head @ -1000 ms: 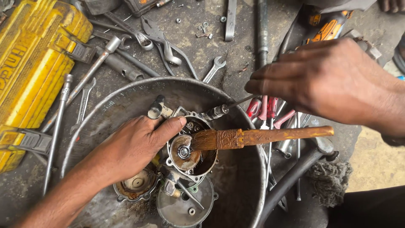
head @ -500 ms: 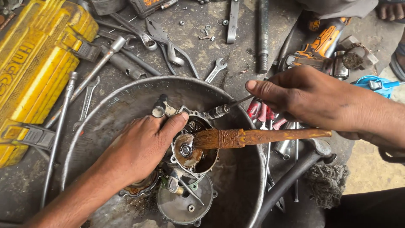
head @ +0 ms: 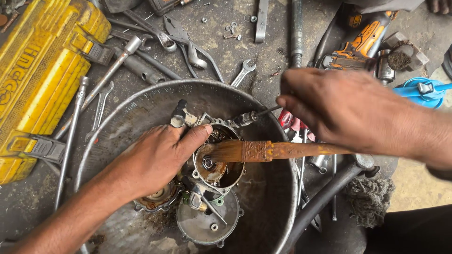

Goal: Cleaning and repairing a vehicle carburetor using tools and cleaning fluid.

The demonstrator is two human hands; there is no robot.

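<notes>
While both hands work over the metal basin (head: 141, 101), lower centre of frame:
Left hand (head: 157, 157): pressed flat on the engine part (head: 214, 164), grip wrapped over its rim, thumb at the top edge.
Right hand (head: 348, 110): centre right; grip closed on the rusty brush (head: 278, 151), bristles lying in the part's oily round cavity.
Surroundings: yellow toolbox (head: 35, 80) upper left; wrenches beside the basin; orange drill (head: 360, 47) upper right.

Single head-worn camera, looked steeply down from above the person, close over the metal basin (head: 141, 101) on the grimy floor (head: 226, 47), both forearms entered from the lower frame edges, no second view.
</notes>
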